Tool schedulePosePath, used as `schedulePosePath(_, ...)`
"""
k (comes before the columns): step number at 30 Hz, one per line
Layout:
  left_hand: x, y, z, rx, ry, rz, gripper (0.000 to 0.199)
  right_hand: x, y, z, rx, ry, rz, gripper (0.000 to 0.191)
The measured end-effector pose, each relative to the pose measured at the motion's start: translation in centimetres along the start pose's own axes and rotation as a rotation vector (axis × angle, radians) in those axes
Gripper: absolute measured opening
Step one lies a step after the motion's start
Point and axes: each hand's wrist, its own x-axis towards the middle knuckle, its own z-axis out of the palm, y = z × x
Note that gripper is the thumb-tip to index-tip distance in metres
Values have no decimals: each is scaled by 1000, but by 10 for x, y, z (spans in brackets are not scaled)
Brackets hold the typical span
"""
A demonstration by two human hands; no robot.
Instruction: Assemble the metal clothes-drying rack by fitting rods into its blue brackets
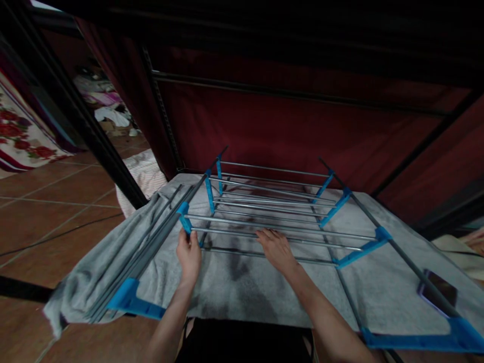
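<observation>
A rack of thin metal rods and blue plastic brackets lies in front of me. My left hand [189, 254] is at its left side, thumb and fingers closed on the lower end of a blue bracket [184, 218]. My right hand [277, 248] lies over a metal rod [227, 232] near the middle, palm down, with its fingers bent round the rod; the thumb is hidden. Farther back, more rods [272, 170] run between the left and right brackets. Another blue bracket [357, 252] holds the right ends of the nearest rods.
Grey cloth [234, 297] covers the surface under the rack. Loose grey tubes [151, 242] lie at the left, by a blue end piece [132, 301]. A phone [438, 292] rests at the right under a long tube. Dark red curtain [302, 131] and black frame bars [86, 116] stand around.
</observation>
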Motion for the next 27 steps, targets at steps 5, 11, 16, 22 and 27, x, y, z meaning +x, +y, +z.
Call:
schedulePosePath(5,-4,5,-3,51,-13,-7,34,2,1,-2,25,-14,-13,30)
schedulePosePath(11,-5,9,-8,57,-39,-31,44,3,7,-3,39,-46,-69,31)
schedulePosePath(16,-3,9,-7,30,-35,-37,48,3,8,-4,51,-64,-82,30)
schedulePosePath(22,-5,9,-6,52,-20,-22,42,3,5,-6,80,-77,-48,30)
schedulePosePath(27,-4,8,-7,84,-1,-34,41,3,5,-9,90,-80,-38,31)
